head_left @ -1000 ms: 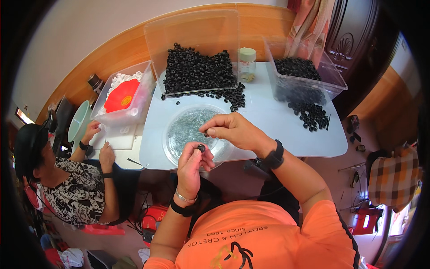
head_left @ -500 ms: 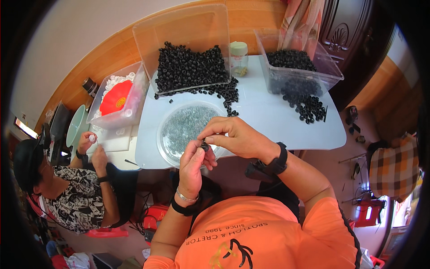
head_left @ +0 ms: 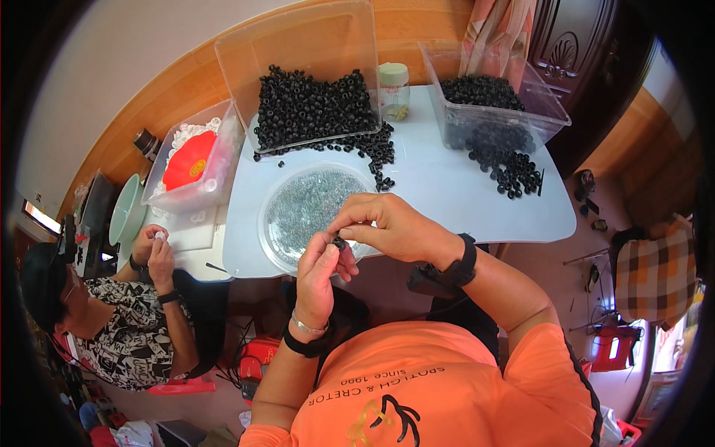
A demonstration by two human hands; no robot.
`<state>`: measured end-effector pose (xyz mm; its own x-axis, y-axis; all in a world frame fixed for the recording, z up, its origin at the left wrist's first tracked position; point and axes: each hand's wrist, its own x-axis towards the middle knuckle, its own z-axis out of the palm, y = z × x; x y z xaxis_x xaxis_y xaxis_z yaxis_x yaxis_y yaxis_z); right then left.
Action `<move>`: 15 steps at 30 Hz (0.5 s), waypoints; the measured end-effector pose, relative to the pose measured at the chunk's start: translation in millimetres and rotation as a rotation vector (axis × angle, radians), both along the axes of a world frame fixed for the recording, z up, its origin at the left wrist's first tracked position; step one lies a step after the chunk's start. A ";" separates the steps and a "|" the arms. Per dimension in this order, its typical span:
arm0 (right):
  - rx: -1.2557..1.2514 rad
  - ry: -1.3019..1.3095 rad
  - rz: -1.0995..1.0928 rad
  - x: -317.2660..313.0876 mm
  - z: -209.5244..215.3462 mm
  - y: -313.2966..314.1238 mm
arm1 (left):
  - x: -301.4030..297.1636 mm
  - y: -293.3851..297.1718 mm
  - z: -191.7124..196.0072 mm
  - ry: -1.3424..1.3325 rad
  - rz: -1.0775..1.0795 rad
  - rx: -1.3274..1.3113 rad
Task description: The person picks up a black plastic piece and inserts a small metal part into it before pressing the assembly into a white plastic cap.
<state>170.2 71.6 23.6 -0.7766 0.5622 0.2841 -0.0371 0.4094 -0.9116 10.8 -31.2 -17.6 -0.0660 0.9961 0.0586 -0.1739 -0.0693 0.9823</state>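
Observation:
Just in front of the table's near edge, my left hand (head_left: 320,272) has its fingers closed round a small black ring-shaped part (head_left: 339,243). My right hand (head_left: 395,226) comes in from the right with thumb and forefinger pinched together at the top of that part. Whether a tiny piece sits in the right pinch is too small to tell. Beyond my hands lies a round see-through tray (head_left: 269,249) filled with small shiny transparent pieces (head_left: 309,205). Behind it a tilted see-through bin (head_left: 298,37) holds a heap of black ring-shaped parts (head_left: 316,112), some spilled onto the table.
A second see-through bin (head_left: 555,130) of black parts stands at the back right, with a loose pile (head_left: 510,175) before it. A lidded jar (head_left: 394,93) stands between the bins. At left, a person (head_left: 134,320) handles a small white part beside a bin (head_left: 212,190) holding white pieces and a red dish (head_left: 191,160).
My hands stay together at the black part, almost unmoved. The person at left has brought both hands together round the white part. The view has shifted slightly.

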 end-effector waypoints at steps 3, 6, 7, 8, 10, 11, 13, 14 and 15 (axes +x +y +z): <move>-0.027 0.007 -0.013 -2.6 -8.9 -2.9 | 3.1 -0.9 0.2 -0.034 0.017 0.006; 0.025 0.069 -0.094 -5.0 -15.9 -10.8 | 5.0 -2.2 -0.4 -0.037 0.040 -0.013; 0.009 0.089 -0.107 -4.3 -17.6 -14.4 | 5.5 -2.7 -1.1 -0.065 0.041 -0.030; -0.007 0.108 -0.120 -3.6 -18.9 -17.0 | 6.1 -2.3 -1.6 -0.093 0.041 -0.046; 0.080 0.093 -0.152 -1.0 -18.6 -21.6 | 9.3 -1.2 -0.7 -0.134 0.036 -0.063; 0.166 0.081 -0.182 -0.2 -18.2 -24.0 | 11.2 -1.5 0.4 -0.173 0.031 -0.080; 0.210 0.080 -0.223 -1.8 -24.2 -25.8 | 15.4 -2.1 0.5 -0.206 0.015 -0.083; 0.258 0.079 -0.268 -2.5 -27.0 -25.4 | 16.7 -0.8 0.5 -0.239 -0.005 -0.083; 0.256 0.077 -0.271 -2.0 -28.6 -25.2 | 17.9 0.7 1.2 -0.239 -0.009 -0.085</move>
<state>168.2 46.4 -5.0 -0.5799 0.6477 0.4942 0.0392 0.6281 -0.7771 28.7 -30.5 -16.4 -0.0591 0.9974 -0.0419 -0.4023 0.0146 0.9154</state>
